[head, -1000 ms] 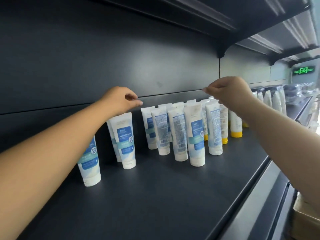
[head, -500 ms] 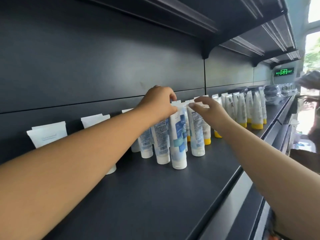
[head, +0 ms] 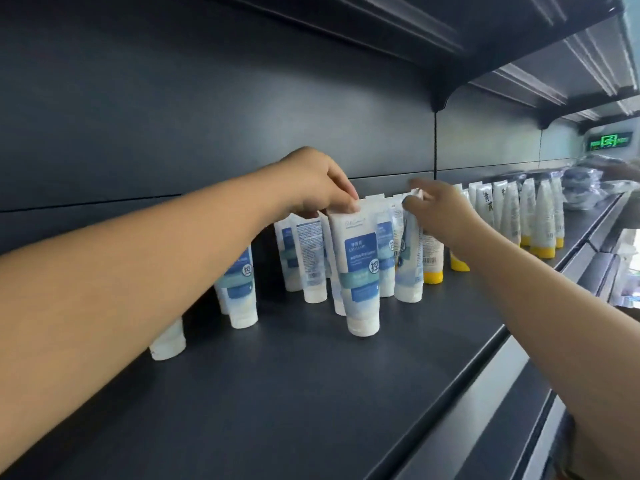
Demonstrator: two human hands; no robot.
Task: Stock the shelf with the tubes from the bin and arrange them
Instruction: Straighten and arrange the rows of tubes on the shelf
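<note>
Front tube (head: 356,271) — white, blue label, white cap down — stands upright on the dark shelf (head: 311,393), nearest of the middle cluster. Left hand (head: 318,188) pinches its flat crimped top edge, fingers curled over from behind, thumb side hidden.

Just behind and right of it, more blue-label tubes (head: 384,258) stand cap-down, packed close, some touching. One of these, the leaning tube (head: 408,268), tilts with its top toward the right hand (head: 440,216). Right hand's fingers are curled around the tops of that group; it looks like a pinch on the leaning tube's crimp, though motion blur hides the exact contact.

Left of the front tube: another small group (head: 308,258) turned with back labels showing, then two more tubes (head: 239,292) partly hidden behind the left forearm, and one cap (head: 168,344) showing below the arm.

Far right along the shelf — a row of white tubes with yellow caps (head: 540,223), upright, close together. Beyond them, dark wrapped packets (head: 581,188), blurred. Green exit sign (head: 609,140) at far right, high up.
</note>
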